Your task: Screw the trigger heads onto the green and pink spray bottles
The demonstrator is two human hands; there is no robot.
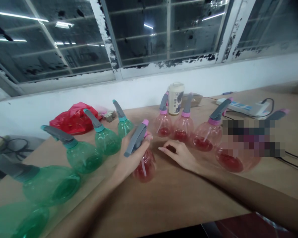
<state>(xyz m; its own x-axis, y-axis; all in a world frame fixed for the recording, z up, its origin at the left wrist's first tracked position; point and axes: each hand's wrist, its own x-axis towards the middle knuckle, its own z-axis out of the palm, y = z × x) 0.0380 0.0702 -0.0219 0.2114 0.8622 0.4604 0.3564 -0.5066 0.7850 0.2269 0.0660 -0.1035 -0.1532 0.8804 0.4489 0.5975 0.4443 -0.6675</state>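
In the middle of the table, my left hand (130, 157) is wrapped around the neck of a pinkish-red transparent spray bottle (145, 168) with a grey and pink trigger head (137, 138). The bottle is upright, its base at the tabletop. Just to its right, my right hand (181, 155) is loosely curved, thumb and fingers apart, holding nothing. Several matching pink spray bottles (206, 137) stand in a row behind and right of it. To the left runs a row of green spray bottles (83, 157) with grey and teal heads.
At the back stand a cream printed cup (175, 99) and a red plastic bag (73, 119). A white power strip (244, 107) with black cables lies back right. Windows (164, 29) rise above the white wall (139, 92). A pixelated patch covers part of the right side.
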